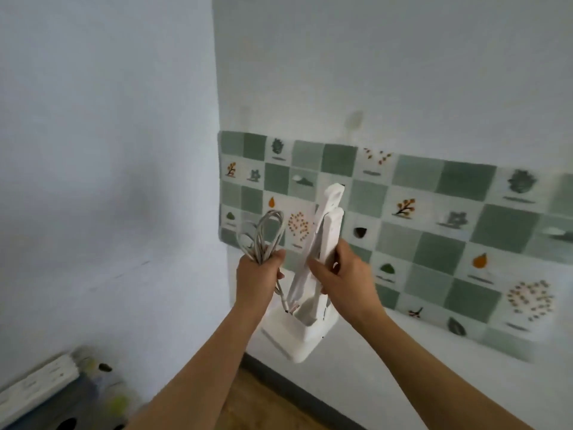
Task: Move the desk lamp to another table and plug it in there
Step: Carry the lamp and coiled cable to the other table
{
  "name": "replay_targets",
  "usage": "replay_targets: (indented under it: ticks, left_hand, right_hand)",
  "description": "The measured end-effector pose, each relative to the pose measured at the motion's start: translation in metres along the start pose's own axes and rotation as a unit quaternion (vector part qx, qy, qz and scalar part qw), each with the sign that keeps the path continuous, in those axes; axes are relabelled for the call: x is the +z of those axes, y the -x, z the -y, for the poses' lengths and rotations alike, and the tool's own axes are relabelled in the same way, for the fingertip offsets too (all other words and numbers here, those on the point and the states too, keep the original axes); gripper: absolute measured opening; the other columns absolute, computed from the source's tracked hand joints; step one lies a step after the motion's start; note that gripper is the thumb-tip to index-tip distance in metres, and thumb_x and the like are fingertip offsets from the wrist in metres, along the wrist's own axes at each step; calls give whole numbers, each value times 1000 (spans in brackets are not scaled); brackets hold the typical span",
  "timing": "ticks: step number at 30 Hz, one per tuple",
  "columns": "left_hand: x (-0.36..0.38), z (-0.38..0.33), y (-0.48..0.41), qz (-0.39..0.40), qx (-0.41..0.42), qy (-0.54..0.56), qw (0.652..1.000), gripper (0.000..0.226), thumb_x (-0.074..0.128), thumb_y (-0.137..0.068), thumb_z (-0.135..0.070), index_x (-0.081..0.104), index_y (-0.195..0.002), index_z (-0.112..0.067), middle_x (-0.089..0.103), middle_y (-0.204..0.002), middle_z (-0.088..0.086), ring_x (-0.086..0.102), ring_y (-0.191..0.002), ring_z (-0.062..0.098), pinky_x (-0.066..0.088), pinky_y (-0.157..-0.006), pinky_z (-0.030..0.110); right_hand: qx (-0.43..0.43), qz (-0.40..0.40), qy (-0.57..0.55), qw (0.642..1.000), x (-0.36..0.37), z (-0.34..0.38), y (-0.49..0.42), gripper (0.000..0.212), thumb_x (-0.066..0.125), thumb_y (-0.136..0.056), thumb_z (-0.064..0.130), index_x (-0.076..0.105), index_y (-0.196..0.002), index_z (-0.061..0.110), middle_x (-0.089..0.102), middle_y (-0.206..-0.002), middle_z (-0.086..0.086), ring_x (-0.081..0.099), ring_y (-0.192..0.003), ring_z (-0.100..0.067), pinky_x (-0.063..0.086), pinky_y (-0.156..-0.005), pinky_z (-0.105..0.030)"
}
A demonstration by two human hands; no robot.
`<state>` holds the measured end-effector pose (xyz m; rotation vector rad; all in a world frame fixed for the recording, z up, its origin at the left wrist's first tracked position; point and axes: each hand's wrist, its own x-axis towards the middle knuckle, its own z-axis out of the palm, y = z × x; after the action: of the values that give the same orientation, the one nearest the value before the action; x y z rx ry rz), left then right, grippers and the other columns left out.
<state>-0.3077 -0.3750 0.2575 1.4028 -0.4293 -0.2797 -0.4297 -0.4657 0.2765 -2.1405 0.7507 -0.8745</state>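
Observation:
A white folding desk lamp (322, 231) is held up in the air in front of a wall corner, its arm folded upright above its square base (294, 335). My right hand (344, 271) grips the folded arm at its middle. My left hand (259, 274) is closed around the lamp's coiled grey-white cord (263, 234), whose loops stick up above the fist. A short length of cord runs down from that hand into the base.
A white power strip (37, 380) lies on a patterned surface at the bottom left. A green tile-pattern sticker (434, 237) covers the right wall above a white ledge (418, 361). Wooden floor (263, 401) shows below.

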Motion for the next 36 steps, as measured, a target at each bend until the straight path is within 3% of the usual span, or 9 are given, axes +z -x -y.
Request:
replay_targets:
  ticks: [2, 5, 9, 13, 17, 22, 30, 34, 36]
  left_hand:
    - [58, 0, 11, 33, 1, 19, 999, 8, 68, -82, -12, 64, -76, -13, 61, -55, 0, 56, -44, 8, 48, -44, 21]
    - [155, 4, 42, 116, -9, 30, 993, 17, 68, -82, -12, 61, -67, -14, 57, -46, -4, 55, -45, 13, 48, -46, 26]
    - [249, 12, 86, 212, -17, 45, 976, 18, 69, -83, -12, 62, -66, -13, 58, -51, -1, 53, -40, 3, 43, -40, 17]
    - [333, 23, 135, 304, -25, 55, 951, 24, 69, -84, -14, 61, -62, -16, 57, -47, -4, 52, -41, 3, 43, -42, 17]
    - [414, 35, 182, 387, -39, 60, 919, 18, 70, -83, -15, 63, -66, -15, 59, -50, -4, 56, -47, 9, 46, -50, 24]
    - [522, 42, 247, 484, -23, 60, 873, 17, 71, -83, -18, 62, -70, -10, 58, -50, 1, 54, -42, 7, 41, -48, 23]
    - [687, 42, 350, 604, -17, 76, 793, 17, 70, -83, -21, 64, -69, -13, 60, -49, -2, 55, -44, 7, 43, -46, 21]
    - [752, 42, 418, 647, -19, 80, 758, 24, 68, -84, -21, 63, -66, -7, 59, -47, 0, 54, -41, 4, 41, -41, 12]
    - [775, 44, 459, 678, -21, 76, 731, 25, 68, -85, -20, 63, -66, -5, 60, -48, 2, 54, -41, 4, 41, -43, 13]
  right_hand:
    - [11, -35, 20, 999, -45, -27, 1, 26, 66, -84, 37, 48, -84, 18, 60, -73, -3, 64, -65, -21, 58, -61, -42]
    - [62, -101, 48, 992, -125, -77, 12, 29, 66, -84, 37, 49, -85, 14, 61, -73, -7, 64, -66, -25, 57, -61, -45]
    - [113, -171, 94, 974, -209, -127, 34, 32, 65, -83, 37, 40, -73, 20, 55, -64, -3, 62, -62, -26, 51, -56, -39]
    - [168, -239, 109, 950, -279, -174, 67, 37, 66, -82, 36, 35, -68, 19, 55, -62, -5, 59, -61, -28, 45, -54, -34]
    - [213, -304, 119, 921, -341, -219, 100, 35, 65, -80, 29, 35, -68, 18, 50, -57, 0, 45, -48, -12, 35, -46, -18]
    - [261, -386, 153, 871, -427, -269, 138, 36, 65, -77, 27, 32, -64, 23, 42, -52, 6, 39, -46, -7, 34, -44, -15]
    - [319, -477, 205, 793, -559, -336, 181, 34, 63, -80, 31, 34, -68, 23, 47, -59, 3, 38, -52, -13, 36, -52, -27]
    - [353, -526, 220, 742, -614, -354, 220, 26, 63, -83, 34, 44, -81, 17, 61, -74, -4, 57, -67, -21, 53, -63, -36]
    - [368, -555, 224, 712, -636, -363, 248, 24, 63, -82, 36, 45, -80, 20, 60, -72, -2, 59, -69, -22, 55, -65, -38]
